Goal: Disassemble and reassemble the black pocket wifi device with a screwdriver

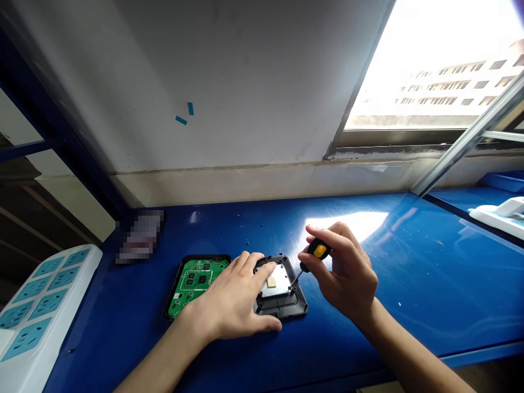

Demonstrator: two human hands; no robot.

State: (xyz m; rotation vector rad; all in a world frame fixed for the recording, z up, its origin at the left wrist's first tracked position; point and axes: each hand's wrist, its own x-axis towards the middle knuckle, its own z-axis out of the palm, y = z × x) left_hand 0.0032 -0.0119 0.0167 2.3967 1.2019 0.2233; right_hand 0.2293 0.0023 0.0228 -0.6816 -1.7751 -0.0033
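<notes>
My right hand (344, 273) grips a short black-and-yellow screwdriver (319, 249) between thumb and fingers. Its tilted shaft points down-left, with the tip at the right edge of a silver metal plate (280, 284). That plate lies inside a black plastic cover (282, 308) and carries a small beige pad (271, 283). My left hand (233, 300) rests over the cover's left side, fingers spread and thumb at its lower edge, steadying it against the table. Left of it, partly behind my wrist, lies a green circuit board (192, 281) in another black housing half.
A white power strip (53, 305) with teal sockets lies at the left edge of the blue table (409, 295). A blurred-out flat object (141, 236) lies at the back left. Tiny dark bits, perhaps screws, lie behind the housings. A metal frame post (466, 136) stands at the right.
</notes>
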